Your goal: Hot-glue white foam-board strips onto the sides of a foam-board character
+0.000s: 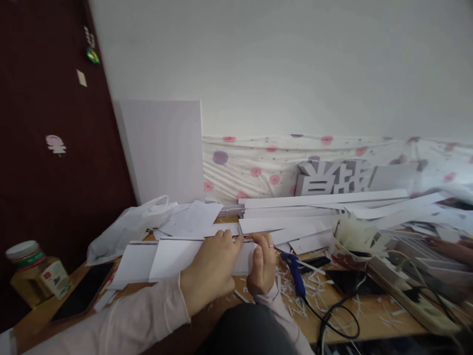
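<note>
A white foam board piece lies along the near part of the table, with another white panel beside its left end. Over its right half bends my left hand, closed, its fingertips at the far edge. My right hand, with a ring on one finger, is closed around the right end of the same piece, thumb against fingers. The two hands' fingertips nearly meet there. Just right of my right hand lies a blue hot glue gun among thin white offcuts.
Long white strips and cut-out block characters are at the back. Left are a plastic bag, a jar and a phone. Right are a tub of glue sticks, a power strip and another person's hand.
</note>
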`<state>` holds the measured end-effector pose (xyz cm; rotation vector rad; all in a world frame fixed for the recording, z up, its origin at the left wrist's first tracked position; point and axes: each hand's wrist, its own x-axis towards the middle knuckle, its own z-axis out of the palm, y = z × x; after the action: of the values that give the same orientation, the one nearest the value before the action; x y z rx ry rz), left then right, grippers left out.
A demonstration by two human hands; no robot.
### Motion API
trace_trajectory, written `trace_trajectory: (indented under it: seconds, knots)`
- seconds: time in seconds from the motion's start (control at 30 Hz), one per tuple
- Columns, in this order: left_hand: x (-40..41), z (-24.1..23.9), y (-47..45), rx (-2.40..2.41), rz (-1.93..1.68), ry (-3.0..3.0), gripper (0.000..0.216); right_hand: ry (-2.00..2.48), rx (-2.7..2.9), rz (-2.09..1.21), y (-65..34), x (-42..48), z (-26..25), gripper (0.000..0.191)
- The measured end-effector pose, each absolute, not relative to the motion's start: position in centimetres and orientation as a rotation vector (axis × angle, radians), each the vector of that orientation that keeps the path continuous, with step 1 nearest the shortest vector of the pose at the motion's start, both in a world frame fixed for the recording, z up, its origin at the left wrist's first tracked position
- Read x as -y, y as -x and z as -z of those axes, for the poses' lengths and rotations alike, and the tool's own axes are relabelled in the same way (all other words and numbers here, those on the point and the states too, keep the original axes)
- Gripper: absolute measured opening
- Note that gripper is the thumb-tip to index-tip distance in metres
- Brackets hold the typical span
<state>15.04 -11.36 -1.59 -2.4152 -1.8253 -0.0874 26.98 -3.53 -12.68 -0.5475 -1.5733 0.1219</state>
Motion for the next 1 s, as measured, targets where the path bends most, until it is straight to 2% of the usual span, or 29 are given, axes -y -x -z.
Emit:
trace_trajectory:
  seconds: [0.43, 0.63, 1.0]
  knots:
    - [11.9, 1.5, -14.1, 1.838, 0.090, 2.391, 0.067, 0.497, 1.631, -0.166, -26.7, 4.0, 11.8, 0.046]
    - [11.8, 1.5, -14.1, 1.803, 0.082, 2.412, 0.059, 0.509, 1.617, -0.172, -26.5, 3.7, 12.3, 0.043]
    - [12.2, 1.7, -13.5, 1.764, 0.099, 2.381, 0.059, 0.410, 1.671, -0.223, -26.8, 4.3, 11.5, 0.040]
